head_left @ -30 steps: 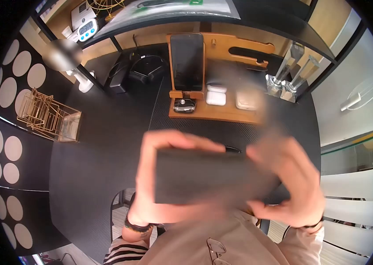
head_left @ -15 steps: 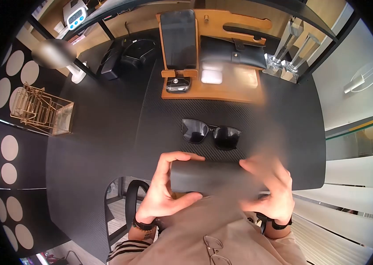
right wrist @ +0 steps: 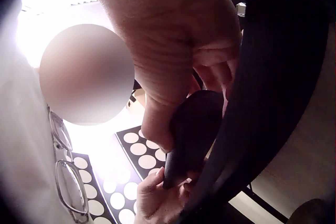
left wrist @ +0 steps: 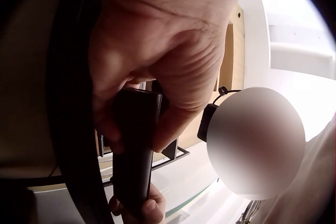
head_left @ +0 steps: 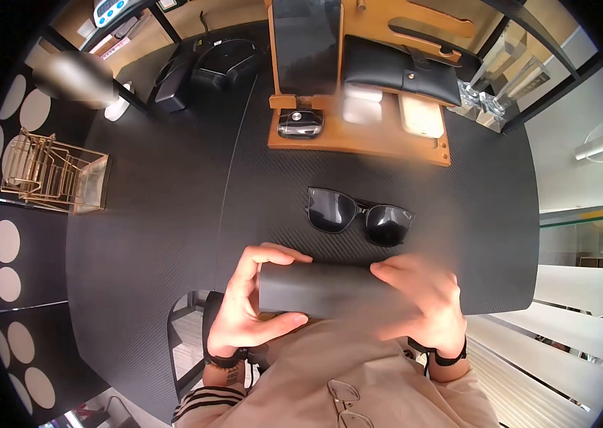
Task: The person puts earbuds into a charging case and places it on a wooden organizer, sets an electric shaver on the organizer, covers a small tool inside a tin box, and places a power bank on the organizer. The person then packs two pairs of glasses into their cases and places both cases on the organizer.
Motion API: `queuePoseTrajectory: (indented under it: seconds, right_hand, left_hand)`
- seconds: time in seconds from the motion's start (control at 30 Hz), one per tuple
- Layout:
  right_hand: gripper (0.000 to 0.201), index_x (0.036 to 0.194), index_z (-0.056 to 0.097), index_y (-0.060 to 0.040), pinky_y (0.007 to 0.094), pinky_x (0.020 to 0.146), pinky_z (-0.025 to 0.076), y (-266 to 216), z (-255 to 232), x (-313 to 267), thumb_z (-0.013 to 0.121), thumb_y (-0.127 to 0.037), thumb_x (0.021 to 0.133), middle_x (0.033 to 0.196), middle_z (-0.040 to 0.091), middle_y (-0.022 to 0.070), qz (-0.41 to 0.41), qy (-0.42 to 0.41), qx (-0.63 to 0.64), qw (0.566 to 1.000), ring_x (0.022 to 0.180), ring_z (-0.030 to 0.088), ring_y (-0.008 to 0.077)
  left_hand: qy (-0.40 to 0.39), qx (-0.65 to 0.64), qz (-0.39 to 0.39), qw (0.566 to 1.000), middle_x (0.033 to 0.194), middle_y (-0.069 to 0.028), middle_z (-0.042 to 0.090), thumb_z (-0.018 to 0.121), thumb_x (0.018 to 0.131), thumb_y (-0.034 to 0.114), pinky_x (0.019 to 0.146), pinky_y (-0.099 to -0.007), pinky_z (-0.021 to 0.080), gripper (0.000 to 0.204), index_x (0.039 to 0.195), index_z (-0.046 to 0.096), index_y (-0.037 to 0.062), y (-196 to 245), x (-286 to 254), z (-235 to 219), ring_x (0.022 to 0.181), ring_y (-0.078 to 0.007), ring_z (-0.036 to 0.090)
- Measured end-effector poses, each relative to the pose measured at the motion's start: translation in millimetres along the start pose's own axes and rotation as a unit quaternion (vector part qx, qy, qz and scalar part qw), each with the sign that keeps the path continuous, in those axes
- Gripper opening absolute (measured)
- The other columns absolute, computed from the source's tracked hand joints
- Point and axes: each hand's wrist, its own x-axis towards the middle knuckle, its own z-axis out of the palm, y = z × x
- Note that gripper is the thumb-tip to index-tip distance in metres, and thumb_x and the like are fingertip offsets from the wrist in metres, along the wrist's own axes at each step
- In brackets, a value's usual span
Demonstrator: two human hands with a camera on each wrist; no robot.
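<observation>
Where fingers [head_left: 273, 255] curl: smooth oblong case [head_left: 316, 289].

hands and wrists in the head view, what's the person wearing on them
Both hands are bare, no gloves and no rings that can be made out. The left hand has a dark band at the wrist, with a black and white striped sleeve below it. The right hand has a dark band at the wrist too, where a beige sleeve begins.
</observation>
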Motion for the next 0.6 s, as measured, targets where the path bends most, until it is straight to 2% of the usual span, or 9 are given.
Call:
queuePoseTrajectory:
  seconds: [0.13,0.2,0.3,0.43,0.6]
  right_hand:
    - [0.07,0.116,0.071,0.0018,0.038,0.077,0.061,9.0,7.1,3.3,0.095,-0.014,0.052,0.111,0.069,0.015,-0.002,0.021,0.038,0.999,0.089,0.071,0.0292]
    - [0.068,0.116,0.071,0.0026,0.0386,0.082,0.061,9.9,9.3,3.7,0.096,-0.014,0.054,0.116,0.068,0.0168,0.002,0.037,0.036,0.999,0.097,0.071,0.03]
    - [0.068,0.117,0.071,0.003,0.0383,0.083,0.061,14.3,13.9,1.6,0.096,-0.015,0.056,0.118,0.068,0.0184,0.006,0.052,0.063,0.997,0.101,0.07,0.0305]
    - [0.072,0.123,0.067,0.0036,0.0377,0.082,0.06,19.1,15.1,-2.2,0.097,-0.015,0.06,0.126,0.065,0.0244,-0.018,0.074,0.053,0.996,0.102,0.07,0.0309]
    - [0.076,0.127,0.062,0.006,0.0374,0.083,0.06,23.6,18.2,-6.2,0.098,-0.016,0.063,0.128,0.062,0.0298,-0.037,0.099,0.075,0.992,0.102,0.07,0.0326]
  left_hand:
    - [0.005,0.004,-0.002,1.0,0.132,-0.0169,0.06,0.087,0.07,-0.004,0.099,-0.0373,0.047,0.07,0.129,0.052,0.0061,-3.3,3.3,-5.3,0.115,-0.0219,0.059]
    - [0.013,0.03,0.014,0.999,0.124,-0.0215,0.063,0.09,0.064,0.003,0.093,-0.035,0.046,0.071,0.124,0.052,0.005,-6.9,5.3,-7.6,0.108,-0.0216,0.059]
    - [0.007,0.003,0.004,1.0,0.127,-0.0186,0.061,0.089,0.066,-0.004,0.098,-0.0374,0.048,0.068,0.124,0.054,0.0052,-4.7,7.0,-10.6,0.113,-0.023,0.06]
    - [0.007,0.042,0.015,0.999,0.126,-0.0201,0.062,0.089,0.066,-0.003,0.095,-0.0373,0.049,0.068,0.124,0.055,0.0046,-7.6,8.4,-9.1,0.112,-0.0243,0.06]
    - [0.002,0.03,0.003,1.0,0.124,-0.0197,0.064,0.089,0.066,-0.002,0.095,-0.0374,0.049,0.069,0.125,0.055,0.0034,-8.7,11.7,-7.4,0.111,-0.025,0.061]
